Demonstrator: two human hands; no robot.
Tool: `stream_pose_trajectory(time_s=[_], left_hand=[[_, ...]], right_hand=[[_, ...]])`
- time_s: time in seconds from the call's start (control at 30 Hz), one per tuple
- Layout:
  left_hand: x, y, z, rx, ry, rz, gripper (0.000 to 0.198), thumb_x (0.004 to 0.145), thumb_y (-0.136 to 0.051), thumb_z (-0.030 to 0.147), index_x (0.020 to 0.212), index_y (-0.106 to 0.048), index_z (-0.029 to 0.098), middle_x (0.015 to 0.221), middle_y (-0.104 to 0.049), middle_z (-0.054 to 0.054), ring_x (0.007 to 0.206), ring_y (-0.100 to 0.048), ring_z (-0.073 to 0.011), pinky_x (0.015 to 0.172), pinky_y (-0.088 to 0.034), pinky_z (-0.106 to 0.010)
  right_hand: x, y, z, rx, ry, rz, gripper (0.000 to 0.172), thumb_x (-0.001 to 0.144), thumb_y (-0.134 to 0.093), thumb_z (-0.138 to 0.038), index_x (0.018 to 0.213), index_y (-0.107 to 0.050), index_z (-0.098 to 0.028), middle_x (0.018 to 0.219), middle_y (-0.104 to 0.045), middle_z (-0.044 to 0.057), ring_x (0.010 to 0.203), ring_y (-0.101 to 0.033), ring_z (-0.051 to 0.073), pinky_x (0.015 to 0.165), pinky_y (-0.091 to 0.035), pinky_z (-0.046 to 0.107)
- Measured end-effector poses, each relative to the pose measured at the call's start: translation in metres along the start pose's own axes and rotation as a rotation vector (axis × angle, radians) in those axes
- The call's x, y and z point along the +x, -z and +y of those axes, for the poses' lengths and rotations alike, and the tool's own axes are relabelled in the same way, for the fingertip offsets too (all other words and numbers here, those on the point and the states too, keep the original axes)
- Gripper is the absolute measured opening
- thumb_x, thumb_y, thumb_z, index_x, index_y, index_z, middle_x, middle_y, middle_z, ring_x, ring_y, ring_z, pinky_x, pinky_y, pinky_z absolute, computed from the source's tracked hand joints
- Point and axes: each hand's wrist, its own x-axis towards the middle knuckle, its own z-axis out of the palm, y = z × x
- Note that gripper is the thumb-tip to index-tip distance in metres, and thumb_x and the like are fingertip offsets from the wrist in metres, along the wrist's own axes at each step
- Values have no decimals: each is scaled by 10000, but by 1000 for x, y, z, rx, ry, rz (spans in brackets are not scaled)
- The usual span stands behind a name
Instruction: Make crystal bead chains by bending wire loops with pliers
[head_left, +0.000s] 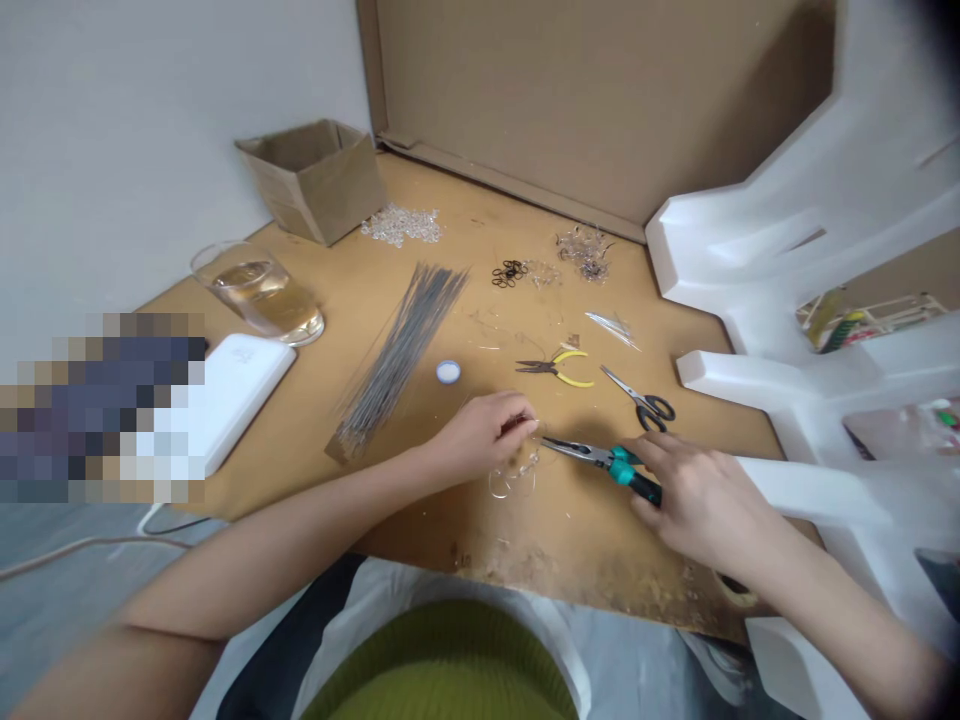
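Note:
Between thumb and fingers, my left hand [484, 432] pinches a thin wire piece too fine to make out fully. Below those fingertips hangs or lies a loop of thin wire with clear beads [514, 482]. My right hand [694, 490] is wrapped round the teal and black handles of long-nose pliers [600, 458], whose tips point left, close to my left fingertips. Whether the jaws grip the wire cannot be seen. Beyond my hands lie yellow-handled pliers [555, 368] and black-handled scissors [643, 398]. A bundle of straight grey wires [401, 355] lies left of centre.
A glass of amber liquid [259, 295], a white power bank [244, 395] and a cardboard box [315, 180] stand at left. Clear beads [403, 225], black rings [510, 273], small wire pieces [585, 252] and a blue-rimmed lid [448, 372] lie about. White foam [720, 380] borders the right.

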Motion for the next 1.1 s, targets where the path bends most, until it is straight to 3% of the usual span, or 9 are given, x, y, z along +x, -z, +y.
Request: stream_pose_trajectory(time_s=[0.2, 0.37, 0.9, 1.1], left_hand=[[-1, -1, 0, 67, -64, -24, 131, 851, -477, 183, 752, -560, 158, 718, -561, -4, 682, -515, -113, 626, -370, -216], [0, -1, -2, 66, -91, -55, 151, 869, -464, 201, 771, -572, 162, 741, -573, -12, 699, -530, -119, 640, -381, -224], [0, -2, -4, 76, -148, -65, 203, 900, -430, 225, 817, -603, 158, 774, -606, -26, 729, -553, -127, 664, -392, -226], [0, 6, 2, -55, -127, -54, 171, 880, -474, 233, 818, -614, 158, 762, -619, -18, 706, -559, -111, 656, -401, -210]], right_hand=[[4, -3, -11, -198, 44, 109, 175, 731, -566, -257, 880, -605, -172, 834, -635, 83, 754, -591, 229, 636, -371, 313], [7, 3, -15, -234, 78, 100, 75, 731, -566, -233, 782, -583, -181, 749, -597, 72, 720, -549, 227, 622, -320, 325], [5, 5, -20, -247, 70, 100, 36, 725, -545, -202, 747, -564, -181, 707, -580, 64, 645, -539, 209, 553, -272, 316], [0, 8, -10, -185, 59, 127, 177, 711, -548, -252, 864, -601, -181, 822, -629, 87, 748, -579, 240, 604, -352, 323]])
